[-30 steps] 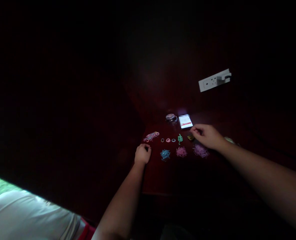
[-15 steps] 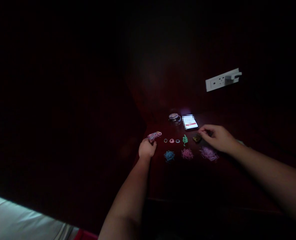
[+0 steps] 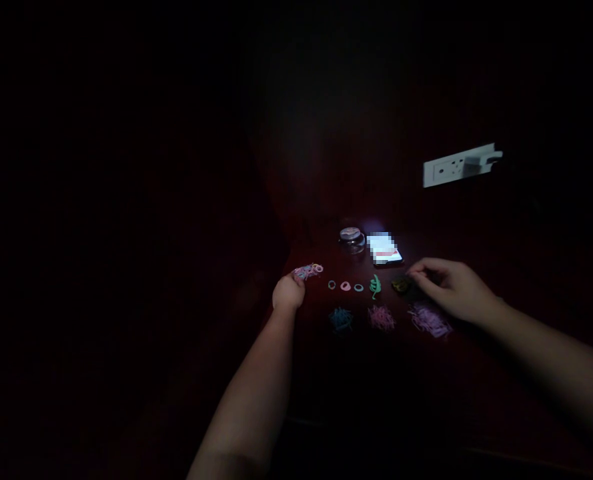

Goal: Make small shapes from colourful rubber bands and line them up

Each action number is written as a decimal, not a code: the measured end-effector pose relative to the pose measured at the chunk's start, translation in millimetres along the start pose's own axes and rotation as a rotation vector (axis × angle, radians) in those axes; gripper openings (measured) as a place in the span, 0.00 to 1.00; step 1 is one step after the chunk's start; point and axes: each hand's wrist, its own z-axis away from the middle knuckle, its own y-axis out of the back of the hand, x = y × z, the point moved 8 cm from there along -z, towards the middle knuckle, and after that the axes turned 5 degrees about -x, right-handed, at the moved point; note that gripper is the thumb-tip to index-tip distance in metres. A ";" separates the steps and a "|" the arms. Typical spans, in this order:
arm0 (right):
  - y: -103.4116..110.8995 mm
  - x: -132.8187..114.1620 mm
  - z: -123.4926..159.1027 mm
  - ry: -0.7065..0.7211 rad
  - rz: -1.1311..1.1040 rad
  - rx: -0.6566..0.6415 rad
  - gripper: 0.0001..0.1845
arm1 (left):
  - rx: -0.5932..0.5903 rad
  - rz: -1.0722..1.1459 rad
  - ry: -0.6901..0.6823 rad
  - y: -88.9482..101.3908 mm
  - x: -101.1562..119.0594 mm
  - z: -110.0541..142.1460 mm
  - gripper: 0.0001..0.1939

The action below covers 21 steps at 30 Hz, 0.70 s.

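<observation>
My left hand [image 3: 289,292] is at the near edge of a mixed pile of pink and blue small elastic bands [image 3: 309,271]. Its fingers are curled and partly hidden; whether a band is in them I cannot make out. My right hand [image 3: 453,287] is closed in a pinch just right of a dark yellow-brown heap of bands [image 3: 400,285]; anything between its fingertips is too small to tell. Between the hands lie a small dark ring [image 3: 331,285], a pink ring [image 3: 345,286], a pale blue ring [image 3: 359,288] and a green cluster of bands [image 3: 375,287].
Nearer me lie blue [image 3: 341,320], pink [image 3: 381,318] and purple [image 3: 430,321] heaps of bands. A round lidded jar [image 3: 351,239] and a lit phone [image 3: 385,249] are behind. A socket strip [image 3: 459,166] with a plug is on the dark wall.
My left hand's thumb has drawn in towards the mixed pile. My right hand stays pinched beside the yellow-brown heap. The view has shifted slightly, and the bed-like pale surface at lower left has gone out of sight.
</observation>
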 end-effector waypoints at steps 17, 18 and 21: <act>3.0 13.4 3.5 -0.117 -0.057 -0.011 0.19 | -0.085 0.300 -0.119 -12.1 8.0 -10.8 0.14; 3.5 12.9 3.2 -0.119 -0.054 -0.005 0.19 | -0.084 0.307 -0.120 -11.8 8.0 -10.5 0.14; 4.2 11.3 2.5 -0.123 -0.054 0.001 0.19 | -0.077 0.323 -0.132 -10.4 8.7 -9.7 0.13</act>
